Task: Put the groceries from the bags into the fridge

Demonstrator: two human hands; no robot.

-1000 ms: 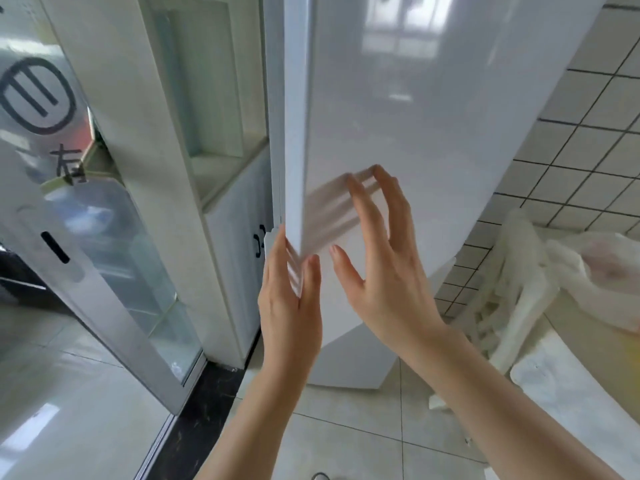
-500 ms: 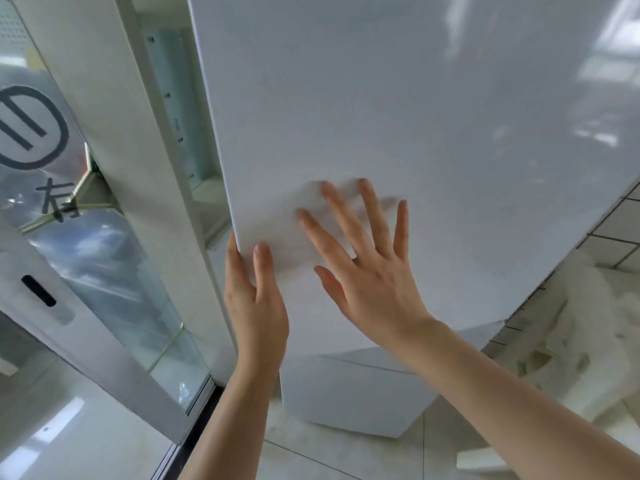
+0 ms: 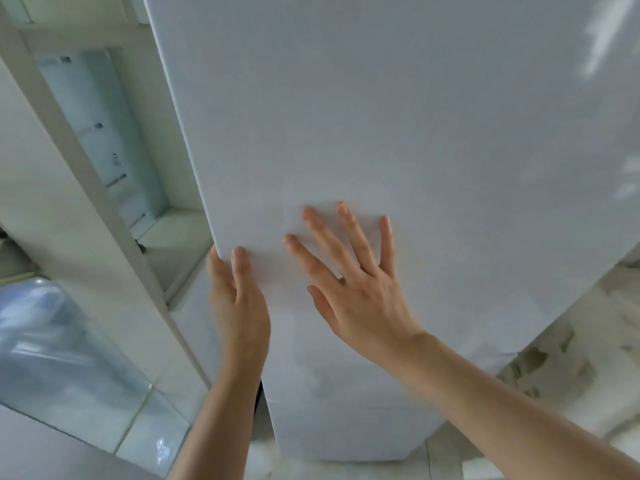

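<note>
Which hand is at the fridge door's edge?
The left hand: it holds the fridge door at its left edge. The right hand lies flat, fingers spread, on the door's face.

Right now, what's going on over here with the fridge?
A person stands close to a white fridge door with both bare hands on it. The right hand lies flat on the door's front, fingers spread and straight. The left hand is at the door's left edge, its thumb on the front and the other digits hidden behind the edge. No groceries are in either hand. Whether the door is opening or closing can't be told from this view.
</note>
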